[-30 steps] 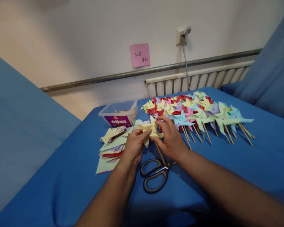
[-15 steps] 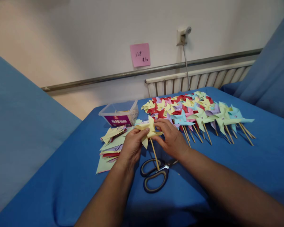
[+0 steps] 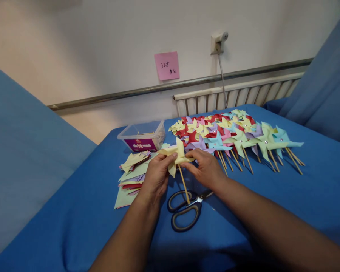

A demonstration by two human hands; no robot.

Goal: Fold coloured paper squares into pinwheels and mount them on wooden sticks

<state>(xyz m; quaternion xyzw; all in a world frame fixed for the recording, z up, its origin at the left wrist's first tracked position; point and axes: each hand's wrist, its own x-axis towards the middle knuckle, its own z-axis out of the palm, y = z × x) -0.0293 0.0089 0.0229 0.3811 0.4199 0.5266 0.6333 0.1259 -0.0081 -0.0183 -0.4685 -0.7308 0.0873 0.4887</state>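
Observation:
Both hands hold a pale yellow paper pinwheel (image 3: 176, 155) just above the blue table. My left hand (image 3: 156, 176) pinches its left blades. My right hand (image 3: 204, 169) grips it from the right, fingers at the hub. Its wooden stick (image 3: 183, 184) slants down toward the scissors (image 3: 185, 209), which lie shut on the cloth below the hands. A stack of cut coloured paper squares (image 3: 132, 175) lies left of my left hand.
Several finished pinwheels (image 3: 235, 134) on sticks lie in rows at the back right. A clear plastic box (image 3: 143, 136) stands at the back left. The table is covered in blue cloth (image 3: 272, 196). A radiator (image 3: 238, 96) and a pink note (image 3: 167, 65) are on the wall behind.
The pinwheel has been turned a little and raised slightly; its stick now hangs steeper, left of where it was. My right hand slid off the front of the blades.

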